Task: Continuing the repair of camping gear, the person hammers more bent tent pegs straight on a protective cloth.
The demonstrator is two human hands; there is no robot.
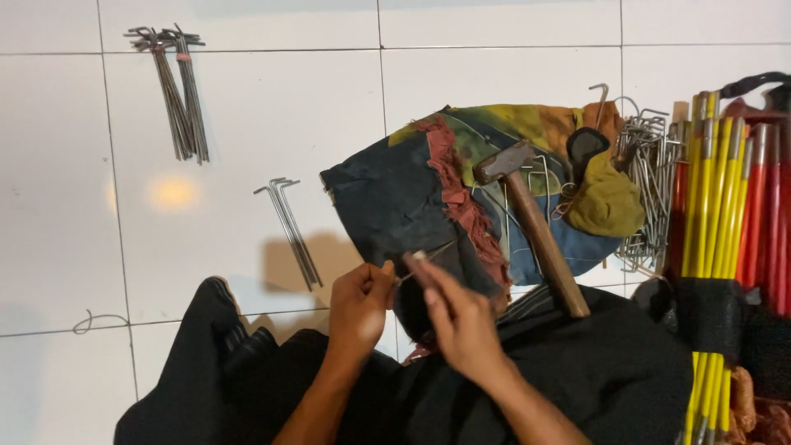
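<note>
1. Between my two hands, just above my lap, is a thin grey metal peg point(424, 262); my left hand point(360, 306) pinches its near end and my right hand point(461, 317) closes its fingers round the other part, so both are grasping it.
2. Judging by how things lie, some pegs look finished: a small set of straight grey metal pegs with bent heads point(292, 231) lies on the white tiled floor point(247, 124) just left of my hands, and a larger tied bundle of the same pegs point(177, 91) rests well apart at the upper left.
3. Much seems left: a tangled heap of bent grey wire pegs point(647, 177) sits at the right.
4. A patchwork cloth of dark blue, red and olive point(428, 189) spreads before me, carrying a hammer with a brown wooden handle and grey steel head point(535, 222).
5. At the far right stand yellow and red poles with metal tips point(729, 198), held by a black strap.
6. I see no packages, labels or signs; a loose bit of wire point(97, 320) lies on the floor at left.
</note>
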